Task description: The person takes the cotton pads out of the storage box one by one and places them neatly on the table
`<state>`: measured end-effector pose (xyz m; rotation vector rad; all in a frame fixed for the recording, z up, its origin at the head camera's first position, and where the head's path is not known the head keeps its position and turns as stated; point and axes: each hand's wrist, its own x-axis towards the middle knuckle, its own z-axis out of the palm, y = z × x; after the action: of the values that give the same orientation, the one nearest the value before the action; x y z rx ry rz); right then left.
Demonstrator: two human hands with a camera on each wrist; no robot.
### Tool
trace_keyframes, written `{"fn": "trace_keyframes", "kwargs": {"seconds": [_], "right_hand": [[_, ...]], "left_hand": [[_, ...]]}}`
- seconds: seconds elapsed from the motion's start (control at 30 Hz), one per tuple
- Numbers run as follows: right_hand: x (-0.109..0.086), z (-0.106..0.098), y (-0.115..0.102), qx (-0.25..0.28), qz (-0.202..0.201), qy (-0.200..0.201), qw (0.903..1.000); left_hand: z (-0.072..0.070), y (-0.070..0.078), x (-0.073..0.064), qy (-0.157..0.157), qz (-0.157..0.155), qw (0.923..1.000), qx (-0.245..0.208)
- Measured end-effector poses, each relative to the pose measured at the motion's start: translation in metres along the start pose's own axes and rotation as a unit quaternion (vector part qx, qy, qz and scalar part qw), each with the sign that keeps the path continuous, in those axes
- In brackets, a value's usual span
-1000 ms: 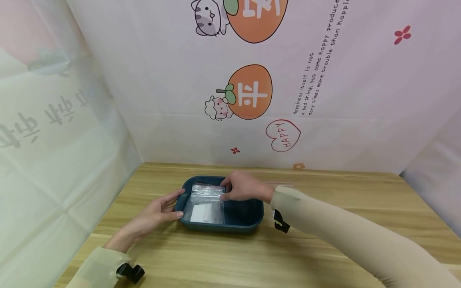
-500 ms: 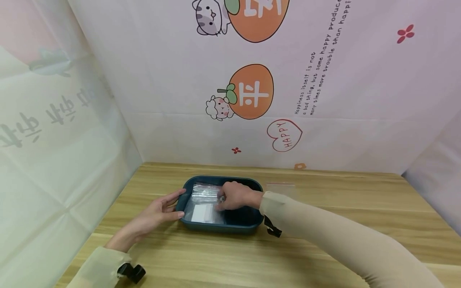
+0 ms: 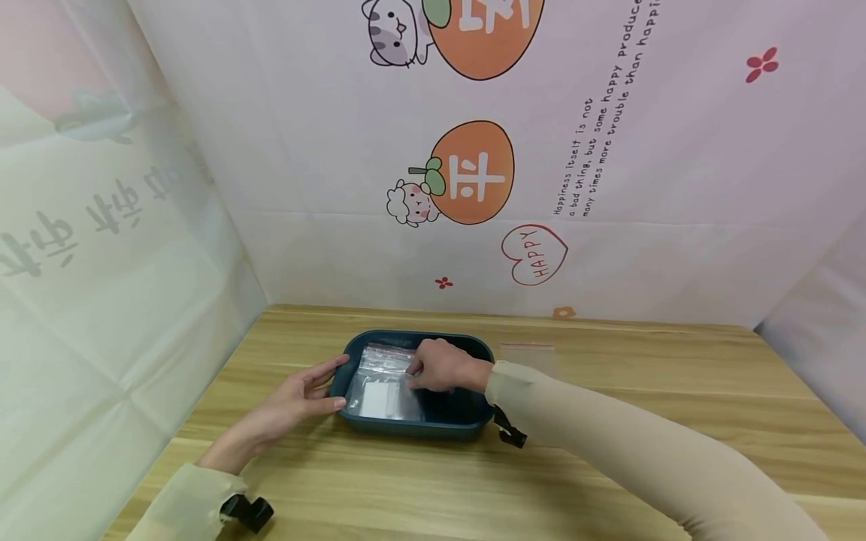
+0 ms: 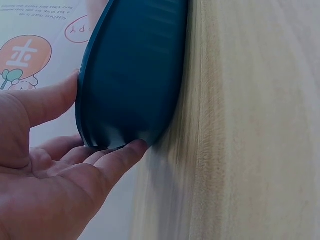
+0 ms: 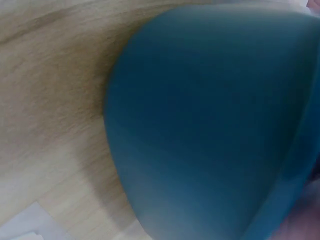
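A dark blue plastic bin [image 3: 419, 430] sits on the table. My left hand [image 3: 291, 402] rests at its left end, fingers fairly straight. The left wrist view shows its thumb on the bin's rim and the other fingers along the end wall. Inside, at the left, lie clear zip-lock bags [image 3: 386, 362] with a white patch [image 3: 380, 398] showing through. Reaching in over the right side, my right hand [image 3: 443, 366] pinches the right edge of a bag between thumb and fingers. In the right wrist view the bin's outer wall [image 5: 200, 125] hides most of that hand.
Another clear zip-lock bag [image 3: 529, 352] lies flat on the wooden table [image 3: 643, 391], behind the right forearm. A printed white sheet [image 3: 325, 255] rises at the table's back edge. More white sheeting [image 3: 115, 300] hangs at the left side.
My right hand has moved forward and left into the bin, its fingers drawing together at the bag's edge. The bags have shifted slightly. The left hand and bin have stayed put.
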<state>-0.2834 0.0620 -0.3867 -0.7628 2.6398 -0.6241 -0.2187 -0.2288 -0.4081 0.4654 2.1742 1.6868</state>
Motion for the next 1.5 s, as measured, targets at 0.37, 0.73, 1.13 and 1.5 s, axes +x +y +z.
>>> {"fn": "trace_keyframes", "kwargs": {"seconds": [0.37, 0.73, 1.13, 1.5], "right_hand": [[-0.009, 0.001, -0.011, 0.121, -0.069, 0.072, 0.9877], [-0.006, 0.005, -0.022, 0.294, -0.043, 0.042, 0.954], [-0.009, 0.007, -0.029, 0.296, -0.026, 0.041, 0.9538], [-0.029, -0.01, -0.023, 0.271, -0.062, 0.058, 0.9589]], "left_hand": [[-0.001, -0.001, 0.0, 0.002, 0.002, 1.0, -0.009], [0.001, 0.003, 0.001, -0.011, -0.004, 0.9999, -0.004], [0.002, 0.002, 0.001, -0.007, -0.006, 1.0, -0.001], [0.003, 0.002, 0.0, -0.002, 0.0, 1.0, -0.007]]}}
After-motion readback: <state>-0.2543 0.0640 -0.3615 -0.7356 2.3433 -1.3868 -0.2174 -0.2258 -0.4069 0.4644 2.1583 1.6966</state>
